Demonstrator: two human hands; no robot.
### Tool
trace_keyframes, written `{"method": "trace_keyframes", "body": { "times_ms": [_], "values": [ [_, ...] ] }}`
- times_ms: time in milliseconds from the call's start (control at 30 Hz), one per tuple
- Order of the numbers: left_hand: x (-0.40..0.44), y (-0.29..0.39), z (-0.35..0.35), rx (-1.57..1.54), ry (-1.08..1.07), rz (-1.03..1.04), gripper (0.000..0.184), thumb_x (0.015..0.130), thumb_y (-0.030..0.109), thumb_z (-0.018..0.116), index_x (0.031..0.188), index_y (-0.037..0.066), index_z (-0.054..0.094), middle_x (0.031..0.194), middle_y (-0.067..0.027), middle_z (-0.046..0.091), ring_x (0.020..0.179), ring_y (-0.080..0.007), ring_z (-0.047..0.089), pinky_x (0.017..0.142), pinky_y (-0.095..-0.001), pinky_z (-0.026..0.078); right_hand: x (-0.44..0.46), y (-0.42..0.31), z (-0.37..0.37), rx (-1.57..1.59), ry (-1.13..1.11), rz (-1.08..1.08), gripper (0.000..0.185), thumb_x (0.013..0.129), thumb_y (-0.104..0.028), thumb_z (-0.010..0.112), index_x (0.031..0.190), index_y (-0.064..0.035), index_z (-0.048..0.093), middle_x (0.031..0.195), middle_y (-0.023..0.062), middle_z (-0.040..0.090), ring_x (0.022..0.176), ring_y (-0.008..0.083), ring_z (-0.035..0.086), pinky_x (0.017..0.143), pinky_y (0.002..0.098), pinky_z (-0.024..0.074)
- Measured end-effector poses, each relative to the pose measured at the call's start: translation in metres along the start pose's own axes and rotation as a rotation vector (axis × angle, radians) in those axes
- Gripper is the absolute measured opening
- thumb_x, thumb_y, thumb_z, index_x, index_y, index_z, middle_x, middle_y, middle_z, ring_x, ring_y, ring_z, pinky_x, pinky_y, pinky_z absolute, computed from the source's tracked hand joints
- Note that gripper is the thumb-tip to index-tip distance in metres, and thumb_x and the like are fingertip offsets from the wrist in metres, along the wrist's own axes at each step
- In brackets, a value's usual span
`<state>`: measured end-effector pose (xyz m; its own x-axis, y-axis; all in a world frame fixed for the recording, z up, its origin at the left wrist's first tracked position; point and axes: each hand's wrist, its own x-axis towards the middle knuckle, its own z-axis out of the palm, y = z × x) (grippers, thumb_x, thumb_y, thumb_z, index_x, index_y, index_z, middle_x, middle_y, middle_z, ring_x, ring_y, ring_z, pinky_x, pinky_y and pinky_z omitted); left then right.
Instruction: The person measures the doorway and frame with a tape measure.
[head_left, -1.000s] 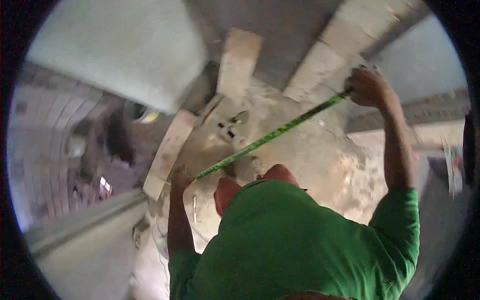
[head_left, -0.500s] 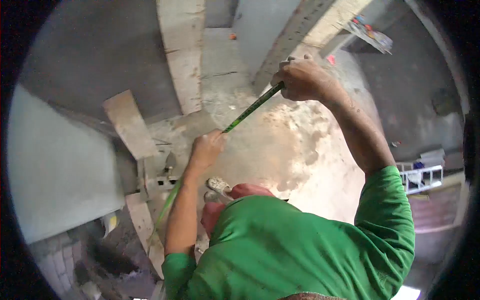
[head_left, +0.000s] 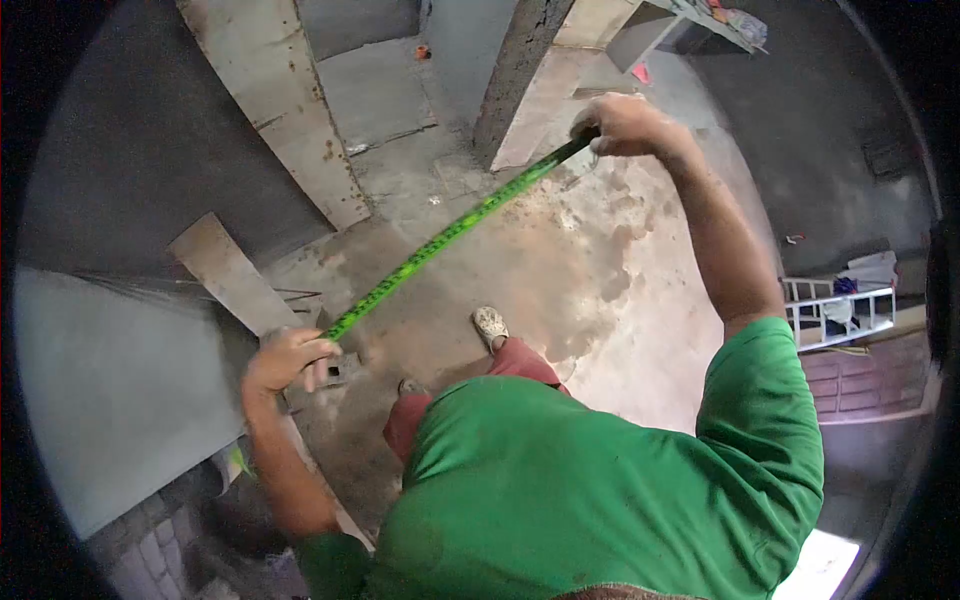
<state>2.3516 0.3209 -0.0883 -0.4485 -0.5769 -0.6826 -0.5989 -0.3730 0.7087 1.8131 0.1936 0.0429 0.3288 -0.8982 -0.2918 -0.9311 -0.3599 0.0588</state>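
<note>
A green measuring tape (head_left: 430, 247) with dark markings stretches slantwise between my two hands, slightly bowed. Its lower left end runs into my left hand (head_left: 288, 360), whose fingers are closed on it beside the leaning board. My right hand (head_left: 628, 127), raised at the upper right, grips the other end, which looks dark there. What lies inside either palm is hidden by the fingers.
A board (head_left: 228, 275) leans at the left near a pale panel (head_left: 120, 390). A long plank (head_left: 275, 100) stands upper left, and a rough-edged pillar (head_left: 520, 85) top centre. A white ladder (head_left: 850, 312) is at the right. My clog (head_left: 490, 325) rests on the stained floor (head_left: 430, 310).
My left hand has moved down and left, away from my right hand, so more tape spans between them. The loose tail below my left hand no longer shows. The view has shifted.
</note>
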Motion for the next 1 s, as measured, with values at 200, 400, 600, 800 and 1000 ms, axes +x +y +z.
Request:
{"method": "trace_keyframes", "body": {
  "times_ms": [200, 400, 600, 800, 1000],
  "values": [
    [-0.003, 0.01, -0.008, -0.07, -0.013, -0.094, 0.041, 0.093, 0.029, 0.061, 0.109, -0.008, 0.07, 0.072, -0.0105, 0.07, 0.054, -0.0165, 0.062, 0.051, -0.0278, 0.049, 0.018, 0.104, 0.01, 0.119, -0.107, 0.013, 0.03, 0.072, -0.019, 0.063, 0.099, -0.0115, 0.074, 0.09, 0.0122, 0.072, 0.085, 0.0321, 0.068, 0.076, 0.0436, 0.0527],
    [0.001, 0.047, 0.009, -0.045, 0.082, -0.176, 0.041, 0.092, 0.029, 0.063, 0.109, -0.007, 0.07, 0.079, -0.0126, 0.072, 0.07, -0.0189, 0.068, 0.065, -0.0294, 0.053, 0.033, 0.15, 0.031, 0.133, -0.094, -0.207, 0.028, 0.076, -0.019, 0.061, 0.098, -0.0092, 0.075, 0.088, 0.014, 0.072, 0.081, 0.0347, 0.066, 0.074, 0.0441, 0.0523],
    [0.005, 0.066, 0.023, -0.012, 0.091, -0.227, 0.042, 0.091, 0.031, 0.065, 0.109, -0.007, 0.07, 0.083, -0.0153, 0.073, 0.077, -0.0197, 0.069, 0.07, -0.0297, 0.052, 0.02, 0.16, 0.031, 0.193, 0.028, -0.208, 0.025, 0.074, -0.016, 0.06, 0.093, -0.0081, 0.075, 0.084, 0.0163, 0.071, 0.079, 0.0354, 0.068, 0.071, 0.0468, 0.0524],
    [-0.002, 0.066, 0.022, -0.022, 0.105, -0.213, 0.041, 0.092, 0.031, 0.064, 0.107, -0.006, 0.07, 0.081, -0.0143, 0.073, 0.072, -0.0195, 0.067, 0.068, -0.032, 0.053, 0.009, 0.151, 0.032, 0.163, 0.074, -0.16, 0.026, 0.075, -0.018, 0.061, 0.096, -0.0103, 0.072, 0.086, 0.015, 0.07, 0.086, 0.0349, 0.068, 0.073, 0.0496, 0.0519],
    [-0.011, 0.054, 0.013, -0.046, 0.117, -0.234, 0.041, 0.091, 0.031, 0.065, 0.107, -0.007, 0.069, 0.081, -0.0155, 0.072, 0.073, -0.0204, 0.067, 0.067, -0.0314, 0.053, -0.002, 0.13, 0.017, 0.19, -0.022, -0.041, 0.023, 0.083, -0.018, 0.057, 0.098, -0.0101, 0.072, 0.084, 0.0124, 0.07, 0.086, 0.0316, 0.068, 0.073, 0.0472, 0.0512]
  ]
}}
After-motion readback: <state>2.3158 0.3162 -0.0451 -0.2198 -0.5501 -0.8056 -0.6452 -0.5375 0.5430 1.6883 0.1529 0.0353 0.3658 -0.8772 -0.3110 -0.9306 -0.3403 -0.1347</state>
